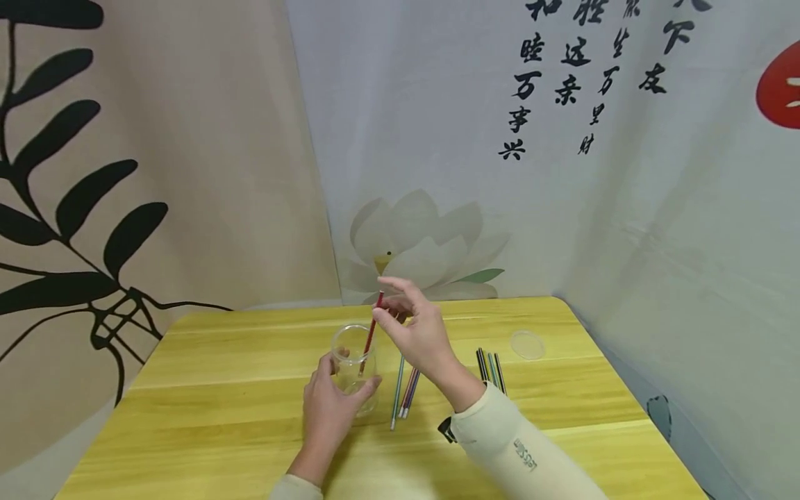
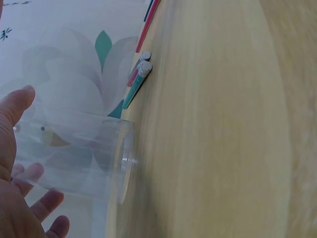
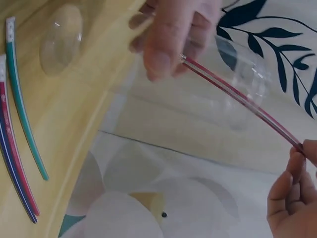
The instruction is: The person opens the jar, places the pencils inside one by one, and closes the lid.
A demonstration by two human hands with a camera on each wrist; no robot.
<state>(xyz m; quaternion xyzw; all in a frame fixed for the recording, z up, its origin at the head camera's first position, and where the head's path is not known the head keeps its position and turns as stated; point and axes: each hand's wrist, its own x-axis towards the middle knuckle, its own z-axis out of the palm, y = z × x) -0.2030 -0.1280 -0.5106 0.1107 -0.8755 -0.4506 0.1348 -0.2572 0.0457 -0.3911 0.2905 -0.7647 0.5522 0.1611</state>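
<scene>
My left hand (image 1: 330, 406) grips a clear plastic jar (image 1: 348, 368) low on its sides, with fingers and thumb on opposite sides. The jar stands upright on the table, its round mouth upward. Between thumb and fingertips my right hand (image 1: 417, 333) pinches a red pencil (image 1: 371, 332) near its upper end. The pencil slants down through the jar's mouth, its lower end inside. In the right wrist view the red pencil (image 3: 242, 100) runs from my right fingertips toward the left thumb. Just right of the jar lie a teal pencil (image 1: 397, 396) and darker red and blue pencils (image 1: 409, 394).
Farther right on the wooden table (image 1: 219, 396) lies another group of pencils (image 1: 492, 368), partly hidden by the right sleeve. Behind them is a clear round lid (image 1: 528, 345). A printed cloth (image 1: 425, 139) hangs behind the table's far edge.
</scene>
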